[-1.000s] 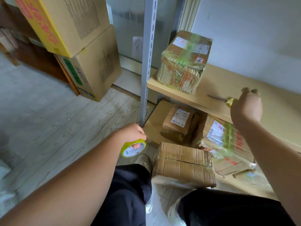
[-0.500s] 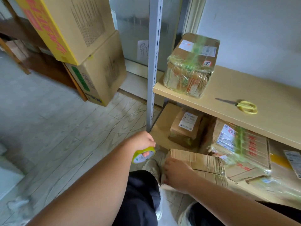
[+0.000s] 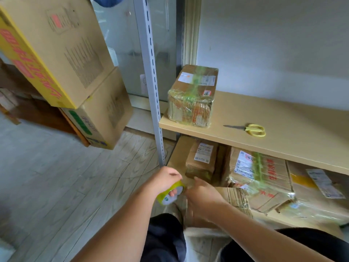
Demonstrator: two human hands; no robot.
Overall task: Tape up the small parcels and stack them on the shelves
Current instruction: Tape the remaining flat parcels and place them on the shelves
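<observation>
My left hand [image 3: 164, 180] grips a roll of yellow-green tape [image 3: 171, 192] low in the middle of the view, above my knees. My right hand [image 3: 203, 194] is right beside the roll, fingers reaching toward its edge; whether it pinches the tape end is blurred. Under my right forearm a corrugated cardboard parcel [image 3: 236, 197] rests on my lap, mostly hidden. A taped parcel [image 3: 192, 95] stands on the left end of the wooden shelf [image 3: 283, 129]. Yellow-handled scissors [image 3: 254, 129] lie on the shelf to its right.
Under the shelf sit a small labelled parcel [image 3: 203, 159], a green-taped one [image 3: 262, 174] and another at far right [image 3: 319, 188]. A grey slotted upright [image 3: 151, 82] marks the shelf's left corner. Two big cartons [image 3: 56, 53] are stacked at the left on the wood-pattern floor.
My right hand left the scissors on the shelf, came down to the parcel on my lap, then moved up against the tape roll. The left hand kept the roll.
</observation>
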